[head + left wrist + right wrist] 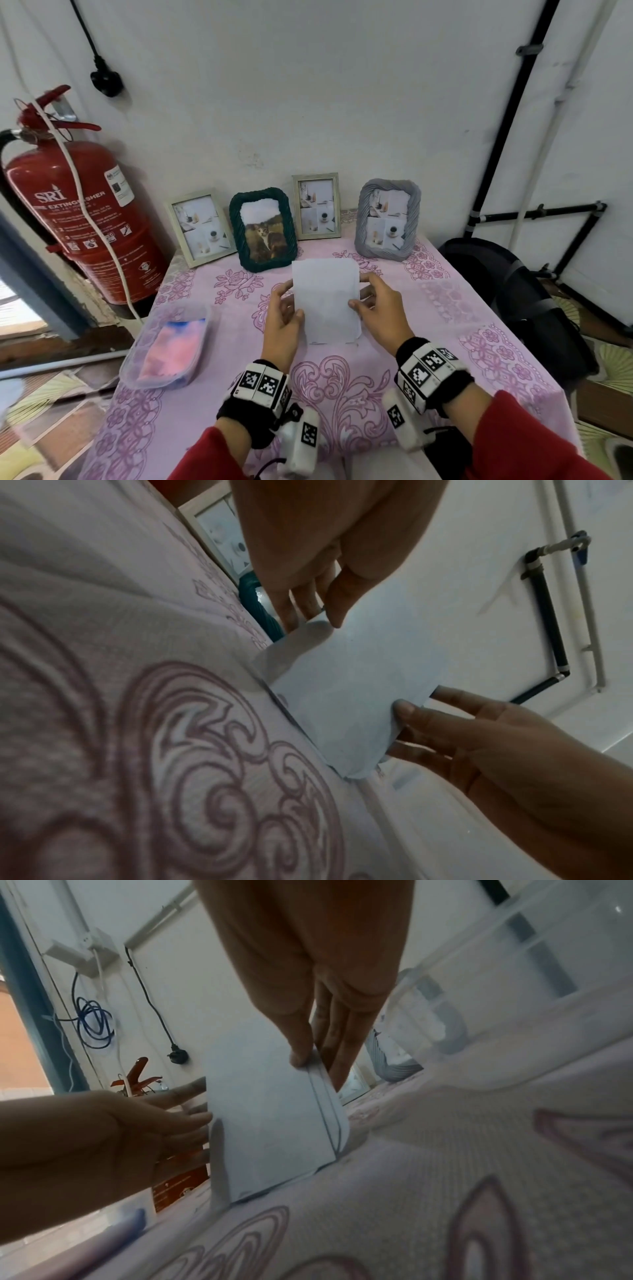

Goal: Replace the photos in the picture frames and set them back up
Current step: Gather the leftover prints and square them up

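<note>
Both hands hold a stack of white photo prints (325, 301) upright, blank backs toward me, its lower edge resting on the pink tablecloth (342, 394). My left hand (293, 299) pinches the stack's left edge, thumb in front and fingers behind. My right hand (359, 291) pinches the right edge, where the sheets (270, 1123) fan apart slightly under the thumb (301, 1053). Along the wall behind stand a pale wooden frame (200, 228), a dark green frame (263, 229) with a cat photo, a second pale frame (317, 205) and a grey twisted frame (388, 219).
A clear plastic container (169, 346) with pink and blue cloth inside sits at the table's left edge. A red fire extinguisher (85, 219) hangs left of the table. A black bag (507, 301) lies off the right side.
</note>
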### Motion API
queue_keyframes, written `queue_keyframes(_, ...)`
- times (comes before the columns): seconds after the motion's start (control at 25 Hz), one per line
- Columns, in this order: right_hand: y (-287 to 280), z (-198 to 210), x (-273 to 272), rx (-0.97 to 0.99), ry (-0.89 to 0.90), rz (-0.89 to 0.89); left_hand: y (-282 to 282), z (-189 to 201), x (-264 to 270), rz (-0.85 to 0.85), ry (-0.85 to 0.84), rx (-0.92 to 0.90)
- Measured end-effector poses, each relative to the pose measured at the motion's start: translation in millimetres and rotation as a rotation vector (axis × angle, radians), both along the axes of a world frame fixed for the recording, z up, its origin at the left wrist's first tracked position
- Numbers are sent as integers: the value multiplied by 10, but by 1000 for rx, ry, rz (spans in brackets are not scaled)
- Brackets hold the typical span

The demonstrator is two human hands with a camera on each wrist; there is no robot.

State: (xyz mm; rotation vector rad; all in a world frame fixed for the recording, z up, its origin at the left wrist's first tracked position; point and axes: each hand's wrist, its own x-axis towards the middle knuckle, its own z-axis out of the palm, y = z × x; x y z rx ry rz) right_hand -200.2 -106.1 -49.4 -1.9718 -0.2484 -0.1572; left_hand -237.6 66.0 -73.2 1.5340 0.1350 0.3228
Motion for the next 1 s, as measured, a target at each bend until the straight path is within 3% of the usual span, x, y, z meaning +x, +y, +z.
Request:
queue_keyframes(0.16, 30, -42, -59, 63, 2, 44, -38, -69, -68, -52, 55, 28)
queue_keyframes(0.32, 52, -85, -78, 85, -10, 76, -33, -73, -56, 45, 23, 57)
queue_keyframes(0.64, 104, -167, -166, 0, 21, 115, -27, -58, -130, 22, 23, 114)
queue_keyframes(1.0, -60, 310, -18, 118, -74, 7, -136, 351, 77, 57, -56, 154)
